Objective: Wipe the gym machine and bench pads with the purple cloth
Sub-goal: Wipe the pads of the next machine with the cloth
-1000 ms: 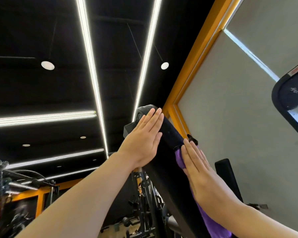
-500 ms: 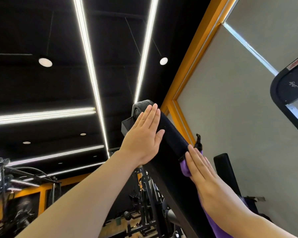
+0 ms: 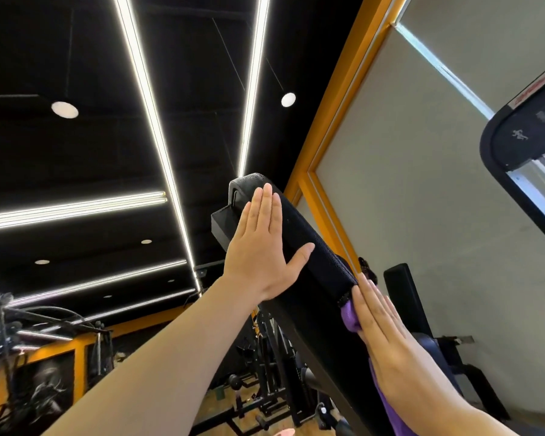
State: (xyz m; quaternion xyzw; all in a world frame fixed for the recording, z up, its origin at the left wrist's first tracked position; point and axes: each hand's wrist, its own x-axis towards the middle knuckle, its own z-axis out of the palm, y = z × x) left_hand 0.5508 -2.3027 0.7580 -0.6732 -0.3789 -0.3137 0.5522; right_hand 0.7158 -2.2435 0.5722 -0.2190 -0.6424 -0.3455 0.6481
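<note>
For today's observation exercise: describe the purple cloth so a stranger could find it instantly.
Follow the slanted black pad down its right side to the right hand. The purple cloth is pressed flat beneath that hand, the only purple thing among black equipment.

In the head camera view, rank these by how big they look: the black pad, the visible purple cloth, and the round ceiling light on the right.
1. Black pad, the largest by far.
2. Purple cloth, mostly hidden under the right hand.
3. Round ceiling light, the smallest, though it is much farther away, so true size is unsure.
</note>
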